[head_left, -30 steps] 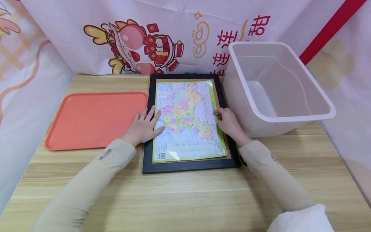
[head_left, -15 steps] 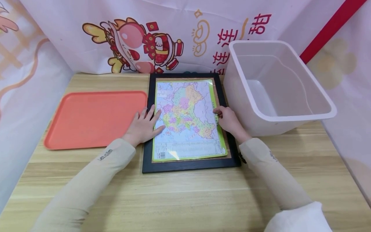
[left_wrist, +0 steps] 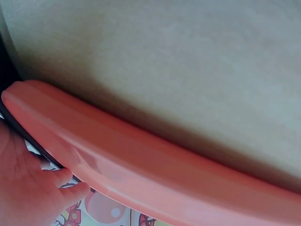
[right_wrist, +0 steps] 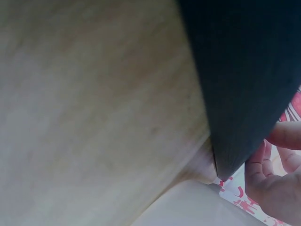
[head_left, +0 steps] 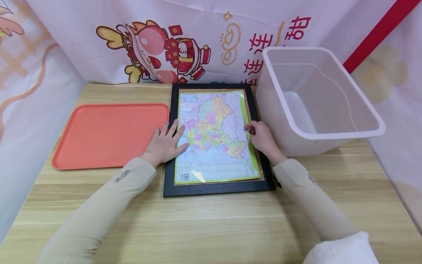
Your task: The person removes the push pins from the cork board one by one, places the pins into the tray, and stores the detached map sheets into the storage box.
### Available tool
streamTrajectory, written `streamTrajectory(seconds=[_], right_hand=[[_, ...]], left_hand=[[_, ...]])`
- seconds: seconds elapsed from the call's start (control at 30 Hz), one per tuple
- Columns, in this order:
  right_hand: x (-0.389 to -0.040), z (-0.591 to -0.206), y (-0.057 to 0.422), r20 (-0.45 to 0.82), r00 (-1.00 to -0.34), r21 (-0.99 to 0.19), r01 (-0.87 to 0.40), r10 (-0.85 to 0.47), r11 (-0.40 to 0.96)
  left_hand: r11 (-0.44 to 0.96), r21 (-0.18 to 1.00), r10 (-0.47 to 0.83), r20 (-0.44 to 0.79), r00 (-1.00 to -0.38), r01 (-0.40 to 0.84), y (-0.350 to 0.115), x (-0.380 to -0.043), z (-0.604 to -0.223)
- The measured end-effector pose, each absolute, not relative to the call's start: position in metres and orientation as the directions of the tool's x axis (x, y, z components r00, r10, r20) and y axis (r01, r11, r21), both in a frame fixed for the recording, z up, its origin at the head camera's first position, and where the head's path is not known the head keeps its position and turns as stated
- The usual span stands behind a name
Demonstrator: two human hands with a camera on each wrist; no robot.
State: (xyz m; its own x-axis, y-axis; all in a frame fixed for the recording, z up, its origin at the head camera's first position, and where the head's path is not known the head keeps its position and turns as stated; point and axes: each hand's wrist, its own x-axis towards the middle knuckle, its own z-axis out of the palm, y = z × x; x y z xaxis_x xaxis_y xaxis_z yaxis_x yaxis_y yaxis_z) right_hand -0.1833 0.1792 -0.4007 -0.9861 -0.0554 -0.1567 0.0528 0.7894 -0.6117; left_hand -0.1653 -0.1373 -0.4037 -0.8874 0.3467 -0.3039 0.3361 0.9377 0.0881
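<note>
A colourful map sheet point(head_left: 211, 124) with a green border lies on a cork board in a black frame point(head_left: 219, 189). My left hand point(head_left: 162, 144) is spread, palm down, across the frame's left side, its thumb and fingertips resting on the map's left edge. On the opposite side, my right hand point(head_left: 261, 136) has curled fingers at the map's green right border. It pinches a small shiny thing point(head_left: 248, 130), mostly hidden by the fingertips, so its kind is unclear. The right wrist view shows that hand's thumb and fingers point(right_wrist: 275, 174) drawn together beyond the black frame.
A coral-red tray point(head_left: 108, 135) lies left of the frame, close to my left hand. A deep white plastic bin point(head_left: 277, 110) stands right of the frame, close to my right hand. Wooden tabletop point(head_left: 211, 227) stretches in front. A printed white cloth point(head_left: 197, 22) hangs behind.
The head view has shifted very slightly. Both hands stay in place at the map's two edges, and the right fingertips barely move.
</note>
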Motion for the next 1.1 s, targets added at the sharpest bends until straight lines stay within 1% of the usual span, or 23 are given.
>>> streamTrajectory(seconds=[0.4, 0.73, 1.1], right_hand=[[-0.1840, -0.4001, 0.1787, -0.160, -0.986, -0.596, 0.064, -0.040, 0.800], [-0.1835, -0.4005, 0.1824, -0.121, -0.991, -0.642, 0.033, -0.059, 0.766], [-0.1848, -0.3999, 0.1833, -0.151, -0.987, -0.647, 0.058, -0.053, 0.760]], left_hand=[[0.937, 0.078, 0.347, -0.302, -0.888, 0.340, -0.1378, -0.1670, -0.4045], [0.940, 0.068, 0.339, -0.297, -0.893, 0.335, -0.1378, -0.1670, -0.4069], [0.941, 0.069, 0.336, -0.302, -0.892, 0.331, -0.1369, -0.1663, -0.4060]])
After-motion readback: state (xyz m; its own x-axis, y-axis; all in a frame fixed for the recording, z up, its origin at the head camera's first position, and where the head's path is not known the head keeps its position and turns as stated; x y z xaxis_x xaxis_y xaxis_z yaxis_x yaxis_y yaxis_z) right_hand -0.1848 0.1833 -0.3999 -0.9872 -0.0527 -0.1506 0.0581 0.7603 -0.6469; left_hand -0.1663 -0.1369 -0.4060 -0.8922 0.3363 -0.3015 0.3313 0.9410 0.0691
